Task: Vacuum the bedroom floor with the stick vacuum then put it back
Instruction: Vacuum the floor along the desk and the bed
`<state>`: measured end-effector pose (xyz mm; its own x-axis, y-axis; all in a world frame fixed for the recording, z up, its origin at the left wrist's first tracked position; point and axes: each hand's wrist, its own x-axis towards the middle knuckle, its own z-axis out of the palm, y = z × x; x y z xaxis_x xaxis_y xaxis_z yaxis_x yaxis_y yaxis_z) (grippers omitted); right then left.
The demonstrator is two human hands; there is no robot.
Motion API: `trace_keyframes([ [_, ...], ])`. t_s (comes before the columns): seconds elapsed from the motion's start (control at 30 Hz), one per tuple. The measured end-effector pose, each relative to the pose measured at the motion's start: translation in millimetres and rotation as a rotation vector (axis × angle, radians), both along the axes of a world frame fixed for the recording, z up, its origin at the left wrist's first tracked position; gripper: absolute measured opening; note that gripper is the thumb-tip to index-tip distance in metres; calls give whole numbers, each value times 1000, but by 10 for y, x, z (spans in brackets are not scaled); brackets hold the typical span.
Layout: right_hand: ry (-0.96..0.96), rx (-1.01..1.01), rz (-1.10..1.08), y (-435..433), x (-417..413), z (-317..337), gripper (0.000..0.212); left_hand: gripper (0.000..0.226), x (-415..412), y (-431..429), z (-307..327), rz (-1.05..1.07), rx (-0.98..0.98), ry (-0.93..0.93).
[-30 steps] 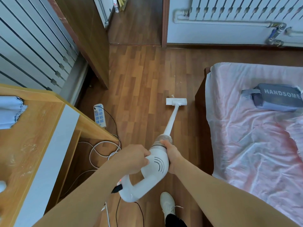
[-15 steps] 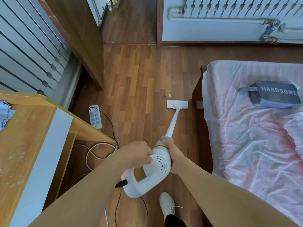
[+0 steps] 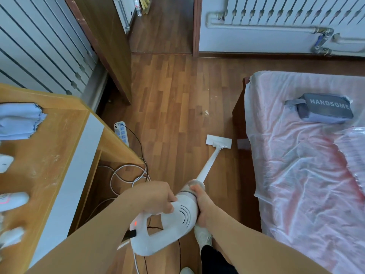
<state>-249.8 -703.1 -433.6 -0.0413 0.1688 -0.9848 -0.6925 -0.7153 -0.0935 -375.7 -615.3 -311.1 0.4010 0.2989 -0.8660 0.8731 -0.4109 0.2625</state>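
I hold a white stick vacuum (image 3: 177, 218) with both hands over the brown wooden floor (image 3: 173, 99). My left hand (image 3: 152, 196) grips the top of its motor body near the handle loop, where a red light glows. My right hand (image 3: 201, 204) clasps the body's right side by the clear dust cup. The thin white tube runs forward to the flat floor head (image 3: 218, 141), which rests on the floor close to the bed's corner. Small crumbs (image 3: 206, 113) lie on the boards ahead of the head.
A bed (image 3: 308, 175) with a pink plastic-covered sheet and a grey pouch (image 3: 324, 110) fills the right. A wooden desk (image 3: 45, 175) stands left, with a power strip (image 3: 122, 132) and coiled cables (image 3: 128, 177) on the floor beside it. An open door (image 3: 106, 46) and radiator (image 3: 276, 14) lie ahead. My white shoe (image 3: 203, 236) is below the vacuum.
The floor head has been pulled back toward me and slightly right, nearer the bed corner, leaving crumbs visible ahead of it. Both hands keep their grip on the vacuum.
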Motion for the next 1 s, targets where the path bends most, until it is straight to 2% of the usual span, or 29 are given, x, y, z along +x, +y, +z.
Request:
trace_keyframes([
  [0.27, 39, 18, 131, -314, -800, 129, 72, 35, -829, -501, 323, 106, 61, -4],
  [0.53, 51, 37, 357, -438, -1261, 176, 75, 31, -1337, -908, 413, 288, 29, 18],
  [0.77, 23, 35, 501, -119, -1152, 137, 78, 38, -1239, -831, 449, 355, -17, 39],
  [1.0, 18, 52, 590, 688, -722, 54, 73, 46, -658, -162, 448, 324, 3, 123],
])
